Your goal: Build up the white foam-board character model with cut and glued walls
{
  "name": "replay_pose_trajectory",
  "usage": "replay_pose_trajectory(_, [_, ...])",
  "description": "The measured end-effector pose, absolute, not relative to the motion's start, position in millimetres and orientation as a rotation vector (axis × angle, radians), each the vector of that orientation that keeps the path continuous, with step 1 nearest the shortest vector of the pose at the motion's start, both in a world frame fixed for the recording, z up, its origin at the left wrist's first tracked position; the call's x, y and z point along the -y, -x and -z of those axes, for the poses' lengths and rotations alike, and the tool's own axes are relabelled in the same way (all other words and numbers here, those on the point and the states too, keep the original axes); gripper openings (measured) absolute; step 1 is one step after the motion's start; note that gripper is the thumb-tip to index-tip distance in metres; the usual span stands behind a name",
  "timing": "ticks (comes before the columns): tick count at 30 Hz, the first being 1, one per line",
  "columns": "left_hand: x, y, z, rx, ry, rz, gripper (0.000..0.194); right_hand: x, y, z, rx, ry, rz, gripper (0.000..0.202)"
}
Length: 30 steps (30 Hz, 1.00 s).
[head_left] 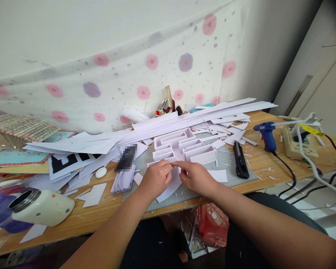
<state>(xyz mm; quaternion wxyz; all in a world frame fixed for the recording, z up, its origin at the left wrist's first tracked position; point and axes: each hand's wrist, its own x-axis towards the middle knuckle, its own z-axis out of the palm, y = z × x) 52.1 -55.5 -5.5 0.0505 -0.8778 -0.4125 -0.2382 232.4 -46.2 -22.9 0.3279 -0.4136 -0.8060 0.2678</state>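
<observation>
A white box-like model [199, 153] with several upright walls and narrow compartments stands on the grey cutting mat [235, 181]. At its front edge, my left hand [158, 178] has its fingers curled and pinched together. My right hand [198, 178] meets it from the right, index finger stretched to the left fingertips and the other fingers bent in. Whatever lies between the fingertips is too small or hidden to name. Under both hands a white sheet piece [170, 189] lies on the mat, partly covered. Another white piece [218, 175] is right of my right hand.
A black utility knife [240, 160] lies on the mat's right side. Beyond it are a blue glue gun [266, 135] and a power strip [298, 144] with cords. Long white strips [168, 125] lie behind the model. A cream jar [44, 207] lies on its side at left.
</observation>
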Motion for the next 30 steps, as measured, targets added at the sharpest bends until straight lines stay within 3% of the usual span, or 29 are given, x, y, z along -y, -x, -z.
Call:
replay_pose_trajectory(9, [53,-50,10,1.21,2.657,0.783,0.028,42,-239,25,2.09,1.256,-0.658,0.047])
replay_pose_trajectory(26, [53,-51,11,1.232,2.637,0.76,0.028,50,-230,29,1.534,1.085,-1.445,0.05])
replay_pose_trajectory(30, [53,-51,11,1.227,2.641,0.771,0.028,53,-232,27,1.434,1.085,-1.515,0.038])
